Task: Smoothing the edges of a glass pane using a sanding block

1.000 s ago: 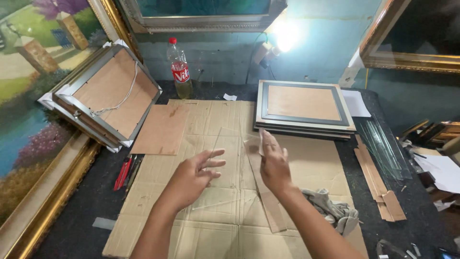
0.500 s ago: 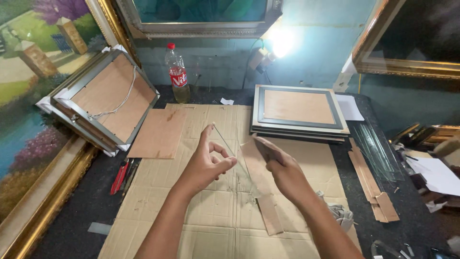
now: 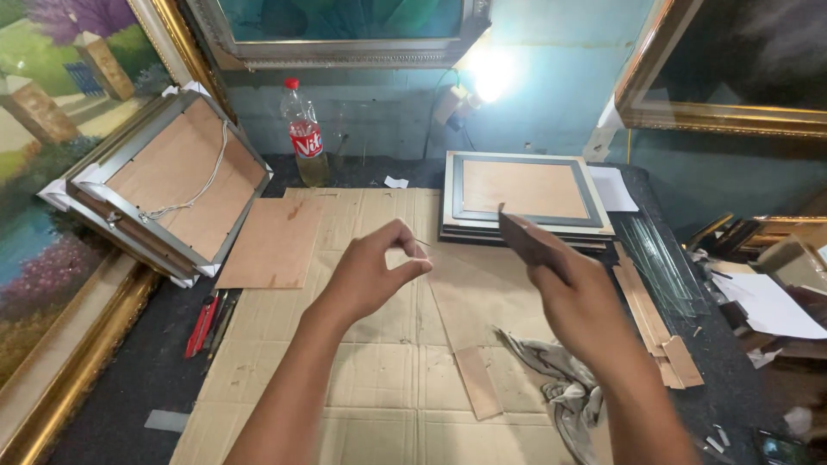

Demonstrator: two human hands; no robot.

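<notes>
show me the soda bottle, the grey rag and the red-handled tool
soda bottle [image 3: 303,138], head view, on its red label
grey rag [image 3: 560,383], head view, on its crumpled middle
red-handled tool [image 3: 203,325], head view, on the red handle

I am holding both hands up in front of me, forearms reaching forward from the bottom edge. My left hand [image 3: 372,274] is pinching, thumb and forefinger tips meeting, other fingers curled. My right hand [image 3: 575,288] is lifted, blurred, fingers stretched forward and held flat together, back side facing me.
</notes>
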